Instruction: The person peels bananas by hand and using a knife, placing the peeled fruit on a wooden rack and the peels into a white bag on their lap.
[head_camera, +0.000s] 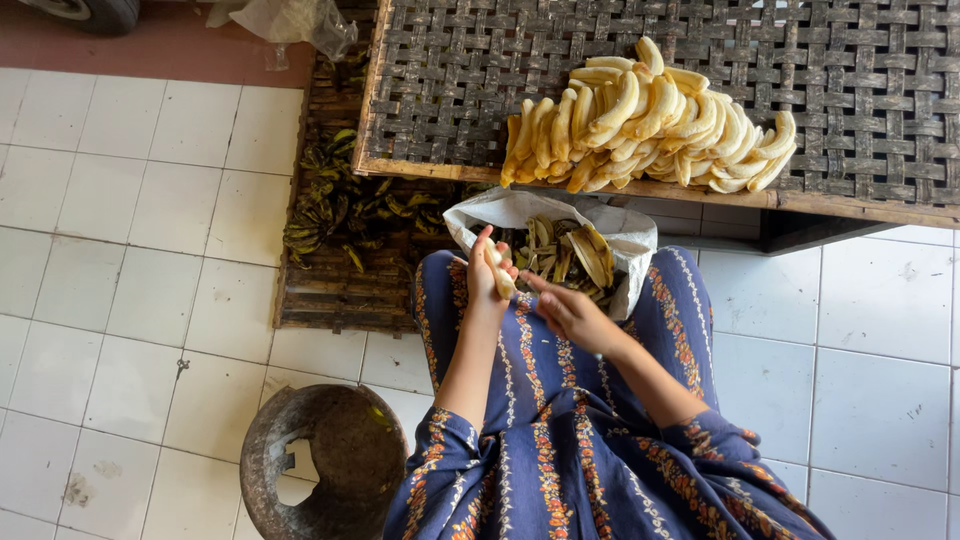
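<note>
Centre of the frame, and the left hand (483, 272) has its fingers wrapped around a pale, peeled banana (497, 275). The fruit runs nearly upright in the picture, its long axis tipping slightly so the lower end points down and right toward the other hand. The right hand (570, 313) sits just beside it, lower and to the right, forefinger stretched out toward the banana's lower tip; whether it actually touches is hard to tell, and the rest of those fingers are loosely curled with nothing visibly gripped.

Directly above the hands, a white plastic sack (628, 232) gapes open, holding yellow-brown banana peels (570, 255). It rests against the person's lap, which is draped in blue cloth with orange floral stripes (560, 440).

Across the upper right stretches the dark woven bamboo tray (450, 80), serving as the worktop, and on it a long heap of peeled cream-yellow bananas (650, 120) lies curved side by side near its front edge.

Centre left, bunches of dark green unpeeled bananas (330, 205) lie on a slatted wooden pallet (320, 295). Lower left, a round dark stone mortar (330, 460) stands on the white tiled floor (130, 250). At the top, a clear crumpled plastic bag (290, 20).
</note>
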